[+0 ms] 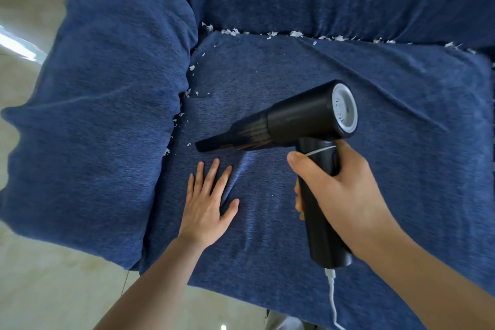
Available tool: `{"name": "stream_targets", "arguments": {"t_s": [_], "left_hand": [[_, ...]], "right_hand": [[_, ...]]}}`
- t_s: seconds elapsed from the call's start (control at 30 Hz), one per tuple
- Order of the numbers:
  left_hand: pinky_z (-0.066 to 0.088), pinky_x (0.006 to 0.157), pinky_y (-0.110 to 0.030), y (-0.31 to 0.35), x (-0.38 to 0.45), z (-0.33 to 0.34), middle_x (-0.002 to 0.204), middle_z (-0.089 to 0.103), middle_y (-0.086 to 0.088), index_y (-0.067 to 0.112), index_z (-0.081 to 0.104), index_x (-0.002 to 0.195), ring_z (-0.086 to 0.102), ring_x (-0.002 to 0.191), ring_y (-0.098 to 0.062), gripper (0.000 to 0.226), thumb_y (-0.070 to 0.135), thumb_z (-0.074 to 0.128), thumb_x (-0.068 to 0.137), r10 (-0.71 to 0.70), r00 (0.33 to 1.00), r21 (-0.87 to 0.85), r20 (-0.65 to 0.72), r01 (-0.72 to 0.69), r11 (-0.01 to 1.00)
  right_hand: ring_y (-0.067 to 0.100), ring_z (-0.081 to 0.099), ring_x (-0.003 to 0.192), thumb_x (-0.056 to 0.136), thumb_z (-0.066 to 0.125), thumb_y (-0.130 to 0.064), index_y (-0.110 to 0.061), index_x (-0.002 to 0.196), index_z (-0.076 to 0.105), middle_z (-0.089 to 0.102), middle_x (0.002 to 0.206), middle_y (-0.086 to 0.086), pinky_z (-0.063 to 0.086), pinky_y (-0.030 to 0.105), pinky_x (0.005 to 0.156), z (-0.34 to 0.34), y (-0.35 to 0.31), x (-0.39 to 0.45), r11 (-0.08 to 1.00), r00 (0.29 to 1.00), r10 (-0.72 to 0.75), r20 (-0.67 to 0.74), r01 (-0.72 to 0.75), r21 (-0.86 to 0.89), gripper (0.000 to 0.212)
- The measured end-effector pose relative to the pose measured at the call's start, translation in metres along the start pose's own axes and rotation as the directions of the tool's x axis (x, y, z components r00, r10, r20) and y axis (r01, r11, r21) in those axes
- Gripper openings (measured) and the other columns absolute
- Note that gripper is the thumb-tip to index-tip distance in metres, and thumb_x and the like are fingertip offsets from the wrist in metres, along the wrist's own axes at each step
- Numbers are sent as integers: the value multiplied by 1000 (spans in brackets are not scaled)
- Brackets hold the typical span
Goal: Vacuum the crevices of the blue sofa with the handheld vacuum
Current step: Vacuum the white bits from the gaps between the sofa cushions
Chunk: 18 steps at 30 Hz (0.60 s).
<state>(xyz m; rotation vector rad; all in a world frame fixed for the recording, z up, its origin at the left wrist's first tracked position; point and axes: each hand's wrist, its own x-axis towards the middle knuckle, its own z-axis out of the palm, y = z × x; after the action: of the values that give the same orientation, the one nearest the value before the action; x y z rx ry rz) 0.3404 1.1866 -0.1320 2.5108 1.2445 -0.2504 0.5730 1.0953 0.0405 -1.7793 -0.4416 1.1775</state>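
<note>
The blue sofa (375, 83) fills the view, with its seat cushion in the middle, the armrest (107, 104) on the left and the backrest at the top. White paper scraps (296, 34) line the back crevice, and more scraps (179, 115) sit along the left crevice. My right hand (340, 193) grips the handle of the black handheld vacuum (297, 123). Its narrow nozzle (211, 143) points left, just short of the left crevice and above the cushion. My left hand (207, 201) lies flat on the seat cushion, fingers straight, just below the nozzle.
A white cable (333, 300) hangs from the bottom of the vacuum handle toward the floor. Pale tiled floor (53, 284) shows to the left and below the sofa's front edge.
</note>
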Motion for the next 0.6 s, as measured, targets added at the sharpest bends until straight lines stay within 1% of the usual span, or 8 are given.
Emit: {"name": "stream_targets", "arguments": {"t_s": [0.1,0.17,0.23,0.33,0.47,0.5,0.57,0.6], "left_hand": [[2,121,-48,-5,4,-5,163,2,8,29,24,152,-12,150,-19,68,59,35,92,58,998,-77,-19,-59,995],[3,121,-49,-9,8,-7,163,4,9,27,28,151,-9,150,-19,67,58,39,92,109,994,-74,-23,-111,991],[5,121,-50,-11,10,-8,163,4,8,26,28,151,-8,150,-19,69,58,41,91,135,991,-52,-17,-135,989],[5,121,-51,-10,9,-5,164,5,5,29,16,153,-7,151,-23,73,58,41,91,135,991,-3,0,-135,991],[7,120,-53,-11,8,-3,164,8,1,39,-6,152,6,150,-32,77,60,36,91,128,991,47,28,-129,990],[8,120,-53,-10,8,-3,164,7,0,40,-10,151,5,150,-32,78,59,36,91,132,991,49,29,-134,990],[8,120,-54,-9,8,-3,164,3,-1,40,-14,150,-3,150,-30,80,58,37,91,148,989,43,23,-149,988],[9,120,-55,-9,8,-3,164,2,-1,39,-14,151,-6,150,-29,80,56,37,91,153,988,36,20,-153,987]], "right_hand": [[24,67,49,83,70,-35,-19,86,58,66,61,9,60,42,56,16,5,7,999,1000,-1,-10,1,38,21],[23,67,48,84,70,-35,-21,86,57,66,62,7,57,38,55,27,5,13,998,1000,-11,-8,11,54,19],[22,67,50,85,70,-34,-23,85,57,67,65,5,56,34,56,36,7,17,999,1000,-26,12,25,40,16],[21,69,59,83,70,-36,-29,81,58,69,65,2,57,36,61,41,9,16,999,998,-43,47,43,0,14],[19,66,49,83,70,-32,-24,82,58,66,61,3,54,29,50,42,9,8,1000,997,7,82,-9,14,14],[19,67,51,82,70,-33,-25,82,58,67,62,3,55,31,52,45,10,8,1000,997,5,77,-5,5,14],[20,69,61,82,70,-36,-28,82,58,67,63,0,59,36,61,54,12,12,1000,999,-12,50,13,-1,14],[19,69,64,82,71,-37,-29,82,58,67,63,-3,59,35,64,59,12,15,1000,999,-17,38,17,6,15]]}}
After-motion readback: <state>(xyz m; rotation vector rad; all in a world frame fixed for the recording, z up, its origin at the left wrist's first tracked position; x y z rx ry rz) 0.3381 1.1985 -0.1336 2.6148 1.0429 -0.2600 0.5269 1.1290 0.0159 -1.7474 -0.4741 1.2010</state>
